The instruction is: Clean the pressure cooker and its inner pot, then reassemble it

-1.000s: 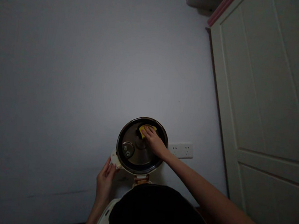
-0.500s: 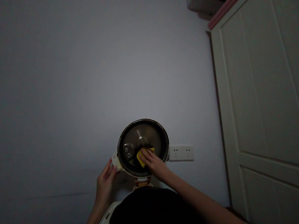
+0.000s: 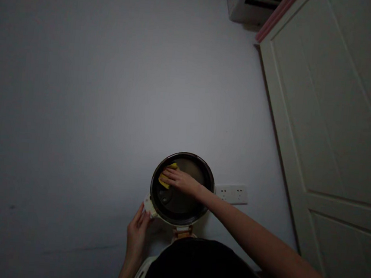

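Observation:
A rice cooker's round lid (image 3: 186, 206) stands open and upright, its metal inner face towards me. My right hand (image 3: 180, 179) presses a yellow sponge (image 3: 164, 180) flat against the upper left of that inner face, fingers stretched over it. My left hand (image 3: 138, 234) holds the lid's white outer edge at the lower left, fingers curled on the rim. The dark inner pot (image 3: 206, 268) of the cooker fills the bottom of the view below the hinge (image 3: 182, 231).
A plain white wall (image 3: 94, 105) fills most of the view behind the lid. A white double wall socket (image 3: 232, 193) sits just right of the lid. A cream panelled door (image 3: 336, 126) stands at the right; an air conditioner (image 3: 249, 4) hangs at the top.
My right hand has swept the sponge from the upper right of the lid, down across its lower middle, and now up to the upper left. My left hand keeps its hold on the rim.

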The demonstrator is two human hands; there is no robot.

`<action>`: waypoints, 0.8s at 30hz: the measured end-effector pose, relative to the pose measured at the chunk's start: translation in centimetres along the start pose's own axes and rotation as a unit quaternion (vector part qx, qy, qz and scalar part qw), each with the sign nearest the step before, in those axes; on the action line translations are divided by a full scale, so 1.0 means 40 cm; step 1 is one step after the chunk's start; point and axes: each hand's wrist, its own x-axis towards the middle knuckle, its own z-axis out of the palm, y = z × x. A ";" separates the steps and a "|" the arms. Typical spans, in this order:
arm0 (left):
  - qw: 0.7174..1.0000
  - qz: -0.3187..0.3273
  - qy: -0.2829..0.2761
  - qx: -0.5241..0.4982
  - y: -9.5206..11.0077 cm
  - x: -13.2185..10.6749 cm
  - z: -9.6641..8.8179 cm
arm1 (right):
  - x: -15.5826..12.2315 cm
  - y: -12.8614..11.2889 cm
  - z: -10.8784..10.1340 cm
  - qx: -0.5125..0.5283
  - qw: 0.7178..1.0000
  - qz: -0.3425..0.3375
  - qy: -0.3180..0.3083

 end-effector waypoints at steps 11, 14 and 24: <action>1.000 0.000 -0.016 0.000 0.021 -0.021 0.006 | -0.210 -0.005 0.018 -0.028 0.973 0.221 0.055; 1.000 0.001 -0.016 0.000 0.024 -0.024 0.009 | -0.263 -0.061 0.053 -0.020 0.980 0.196 0.036; 1.000 0.008 0.001 0.007 0.028 -0.024 0.018 | -0.200 -0.083 0.052 0.015 0.992 0.126 0.024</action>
